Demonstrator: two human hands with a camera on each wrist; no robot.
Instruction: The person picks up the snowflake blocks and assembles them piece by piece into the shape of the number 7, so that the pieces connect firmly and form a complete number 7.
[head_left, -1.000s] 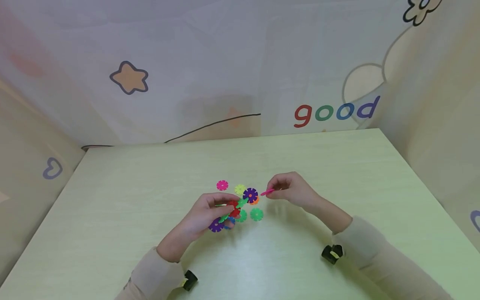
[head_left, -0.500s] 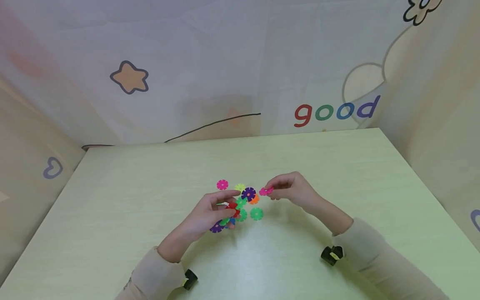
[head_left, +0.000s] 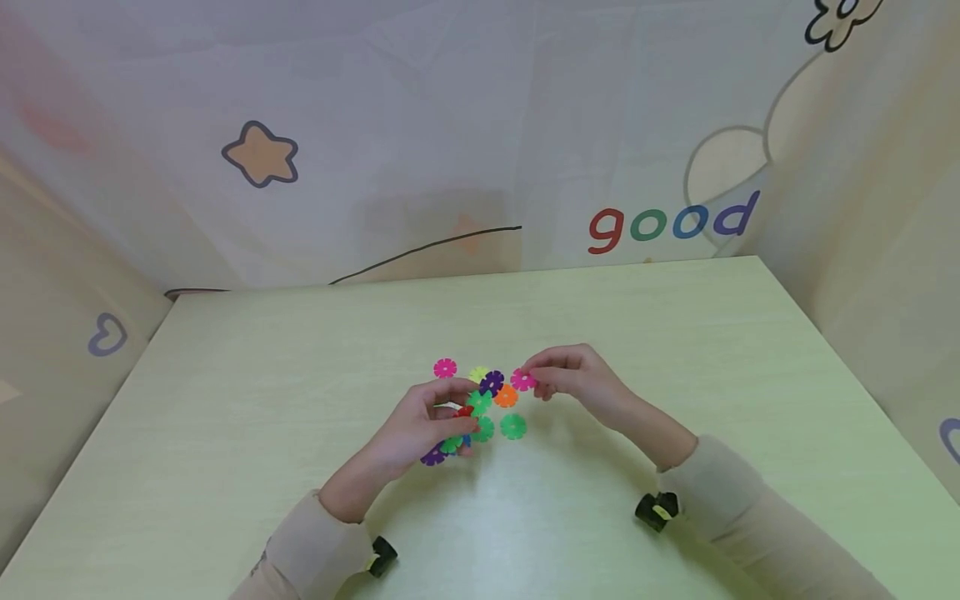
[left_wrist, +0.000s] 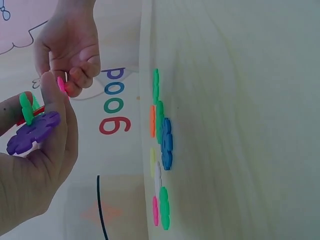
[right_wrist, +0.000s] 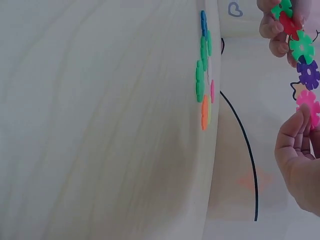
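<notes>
Pinched between the left hand's [head_left: 416, 425] thumb and fingers is a chain of plastic snowflake discs, raised above the table. In it a purple disc [left_wrist: 35, 132], a green disc, a red disc [right_wrist: 288, 26], another green disc [right_wrist: 302, 47] and a second purple disc [right_wrist: 308, 73] show. My right hand [head_left: 585, 379] pinches a single pink snowflake disc [head_left: 522, 379] by its edge, facing the chain's purple end. In the head view a narrow gap separates pink from purple; the right wrist view shows them very close. The left fingers partly hide the red disc.
Loose snowflake discs lie on the table [head_left: 300, 350] beneath the hands: pink [head_left: 445, 367], yellow [head_left: 478, 373], orange [head_left: 506, 395], green [head_left: 513, 427], blue [left_wrist: 167, 144] and a white one [left_wrist: 158, 180]. A printed curtain [head_left: 420, 108] stands behind the table.
The right hand has turned the pink disc from edge-on to face-on and brought it slightly left. The chain in the left hand has tilted, its purple end shifting a little left and up.
</notes>
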